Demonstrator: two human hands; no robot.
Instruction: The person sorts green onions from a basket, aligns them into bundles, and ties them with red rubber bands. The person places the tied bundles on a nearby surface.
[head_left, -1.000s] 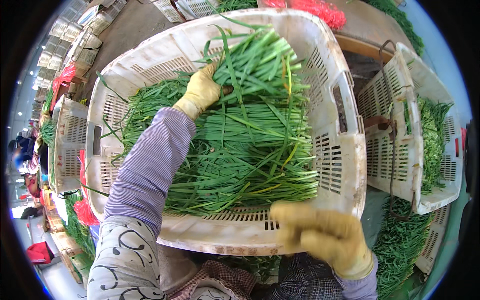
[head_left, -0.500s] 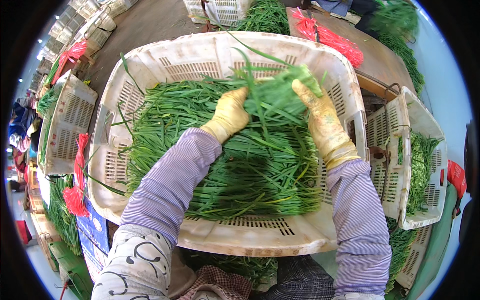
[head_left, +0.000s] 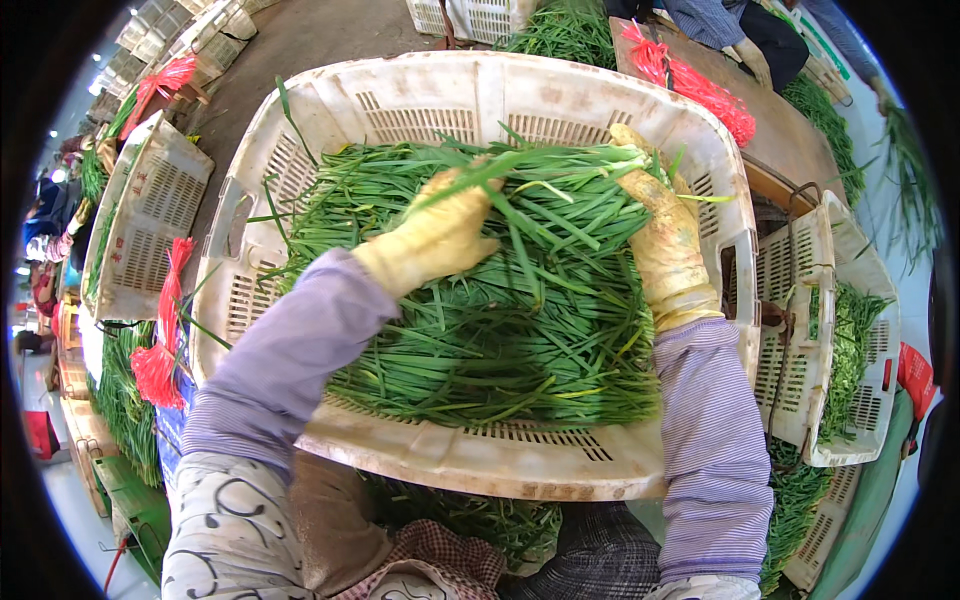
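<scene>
Long flat green leaves, which look like garlic chives (head_left: 500, 330), fill a large white plastic basket (head_left: 420, 75) in front of me. My right hand (head_left: 665, 225), in a stained yellow glove, grips the pale end of a chive bunch (head_left: 575, 190) at the basket's right side. The bunch lies over the other chives, its leaves pointing left. My left hand (head_left: 430, 240), gloved in yellow too, is over the middle of the chives. Its thumb stands apart, but the fingers are blurred and partly behind leaves, so whether they hold any cannot be told.
Red plastic strips (head_left: 700, 90) lie on a board (head_left: 790, 130) at the far right, near another person's hand (head_left: 752, 62). White crates (head_left: 150, 215) stand at left; another crate (head_left: 865, 380) with greens stands at right. More red strips (head_left: 160, 350) hang at left.
The bunch has come down from a raised, blurred position onto the chives. My left hand has moved left and slightly nearer, away from the bunch; my right hand stays at its end.
</scene>
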